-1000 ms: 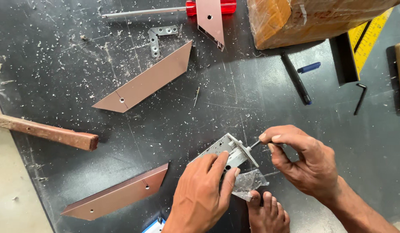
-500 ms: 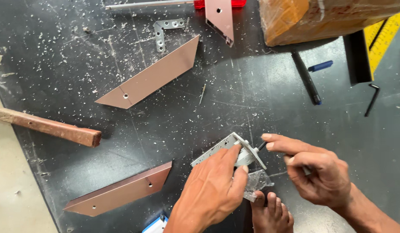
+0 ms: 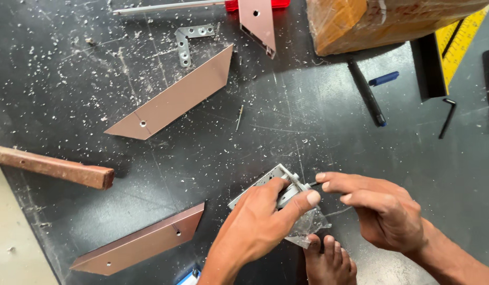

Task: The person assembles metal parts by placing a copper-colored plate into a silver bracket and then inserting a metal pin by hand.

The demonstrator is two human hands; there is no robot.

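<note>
Two hands low in the frame, left hand (image 3: 260,221) clamped over a grey metal bracket (image 3: 271,184) on the dark desk (image 3: 318,126), right hand (image 3: 384,211) fingers pinching a small pin at its end, bare foot (image 3: 329,261) below.

I see a small grey metal bracket (image 3: 276,186) lying tilted on the dark table, partly covered, beside a clear plastic bag (image 3: 308,228).

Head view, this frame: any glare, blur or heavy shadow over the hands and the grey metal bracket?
Head view: sharp, evenly lit, no motion blur on the left hand or right hand; soft sheen on the nearer angled metal strip; the grey metal bracket is partly covered by fingers; shadow falls under the wooden block.
</note>
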